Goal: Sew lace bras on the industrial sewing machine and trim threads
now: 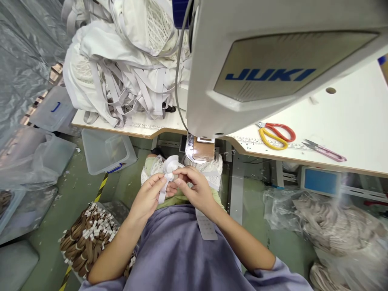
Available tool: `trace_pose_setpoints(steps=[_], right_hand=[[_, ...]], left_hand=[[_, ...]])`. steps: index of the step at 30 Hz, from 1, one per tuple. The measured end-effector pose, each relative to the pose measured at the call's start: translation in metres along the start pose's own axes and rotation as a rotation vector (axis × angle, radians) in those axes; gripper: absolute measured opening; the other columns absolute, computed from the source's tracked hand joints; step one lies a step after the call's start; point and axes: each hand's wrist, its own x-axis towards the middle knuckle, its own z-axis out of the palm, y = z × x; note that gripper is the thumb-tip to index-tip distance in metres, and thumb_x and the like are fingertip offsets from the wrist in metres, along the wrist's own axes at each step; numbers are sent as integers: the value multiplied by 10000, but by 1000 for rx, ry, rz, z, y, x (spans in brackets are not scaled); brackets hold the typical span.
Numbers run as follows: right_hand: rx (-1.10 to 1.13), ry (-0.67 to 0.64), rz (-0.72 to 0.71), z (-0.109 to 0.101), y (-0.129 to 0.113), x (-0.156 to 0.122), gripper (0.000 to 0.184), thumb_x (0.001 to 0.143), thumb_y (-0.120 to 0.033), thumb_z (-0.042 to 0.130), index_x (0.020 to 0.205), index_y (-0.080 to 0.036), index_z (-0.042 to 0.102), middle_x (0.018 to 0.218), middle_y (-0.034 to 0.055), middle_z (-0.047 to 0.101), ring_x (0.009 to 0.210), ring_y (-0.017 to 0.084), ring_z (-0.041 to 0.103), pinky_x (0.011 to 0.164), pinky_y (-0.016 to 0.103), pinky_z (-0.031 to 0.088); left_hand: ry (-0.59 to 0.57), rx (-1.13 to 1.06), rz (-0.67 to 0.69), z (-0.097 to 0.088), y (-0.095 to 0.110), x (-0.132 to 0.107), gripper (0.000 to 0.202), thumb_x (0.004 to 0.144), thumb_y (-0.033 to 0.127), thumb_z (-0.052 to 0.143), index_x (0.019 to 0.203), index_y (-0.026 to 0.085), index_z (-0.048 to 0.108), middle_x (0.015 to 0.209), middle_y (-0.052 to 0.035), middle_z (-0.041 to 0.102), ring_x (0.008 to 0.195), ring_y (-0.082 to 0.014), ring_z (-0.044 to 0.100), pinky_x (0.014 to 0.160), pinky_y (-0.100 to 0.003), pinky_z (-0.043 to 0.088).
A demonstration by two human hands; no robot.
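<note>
Over my lap, my left hand (155, 192) is closed on a white fabric strap (163, 195), thumb and fingers pinching it. My right hand (194, 185) meets it from the other side, its thumb and fingertips pinched on the same white strap where it is bunched. White mesh fabric (214, 169) lies across my lap, partly hidden by my hands. A wider pale band with hook-and-eye-like dots (207, 226) hangs below my right wrist. Just beyond the hands is the front end of a sewing machine (203, 101) marked JUKI.
White garments and straps (121, 68) are heaped on the table's left. Red-and-yellow scissors (275, 135) and pink-handled snips (325, 151) lie right. A clear bin (109, 151), brown strap bundles (87, 238) and bagged beige fabric (342, 226) are on the floor.
</note>
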Motion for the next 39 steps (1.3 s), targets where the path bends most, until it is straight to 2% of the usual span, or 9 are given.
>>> trace_pose_setpoints(steps=[3, 8, 11, 17, 22, 28, 31, 34, 39], right_hand=[[5, -20, 2, 3, -1, 1, 154, 930, -305, 662, 1068, -244, 697, 869, 21, 621, 747, 159, 597, 678, 297, 490], [40, 2, 47, 6, -5, 9, 102, 903, -328, 697, 897, -227, 717, 810, 11, 596, 659, 140, 540, 619, 280, 459], [98, 6, 79, 5, -4, 10, 166, 935, -324, 643, 817, -215, 680, 759, 5, 590, 715, 155, 544, 658, 279, 448], [360, 110, 244, 1, -1, 2, 183, 939, -389, 638, 890, -213, 625, 832, 7, 581, 744, 148, 526, 682, 281, 439], [382, 117, 220, -1, -2, -8, 208, 948, -391, 651, 846, -212, 624, 819, -3, 542, 724, 129, 485, 665, 266, 404], [564, 270, 243, -6, 5, -11, 212, 966, -396, 638, 861, -227, 566, 718, -45, 448, 622, 109, 401, 602, 251, 358], [492, 315, 248, -12, 12, -11, 296, 979, -435, 602, 791, -220, 524, 683, -47, 433, 622, 117, 400, 614, 260, 356], [362, 303, 245, -16, 15, -12, 344, 988, -436, 577, 739, -209, 510, 672, -38, 452, 643, 124, 416, 635, 266, 360], [407, 320, 276, -15, 16, -9, 223, 851, -318, 744, 848, -220, 543, 780, -39, 510, 683, 117, 458, 650, 247, 395]], left_hand=[[17, -17, 48, 4, -1, -2, 316, 742, 417, 847, 838, 171, 672, 735, -5, 697, 621, -110, 639, 665, -230, 548], [-49, 117, 134, 3, -6, -6, 225, 883, 412, 719, 947, 205, 658, 845, -22, 733, 755, -143, 688, 746, -250, 544], [-55, 61, 114, 2, -7, -5, 237, 855, 403, 752, 928, 204, 646, 831, -25, 735, 765, -157, 700, 769, -274, 555], [-2, -92, 68, 6, -5, -5, 327, 736, 385, 858, 847, 200, 612, 826, -16, 750, 754, -148, 712, 765, -265, 564], [-44, -128, 58, 9, -5, -8, 290, 786, 353, 822, 858, 192, 592, 851, -23, 757, 796, -150, 728, 779, -256, 561], [-35, -177, 60, 5, -6, -11, 263, 797, 328, 812, 879, 187, 606, 846, -22, 747, 759, -143, 715, 758, -254, 559], [-43, -193, 66, 3, -6, -11, 250, 804, 321, 808, 885, 186, 613, 843, -20, 741, 751, -142, 711, 743, -250, 552], [-58, -193, 69, 3, -6, -12, 237, 810, 318, 802, 883, 185, 621, 851, -22, 738, 756, -143, 707, 750, -250, 546], [-79, -206, 54, 1, -6, -14, 224, 818, 311, 796, 895, 189, 624, 849, -20, 732, 759, -142, 701, 778, -257, 537]])
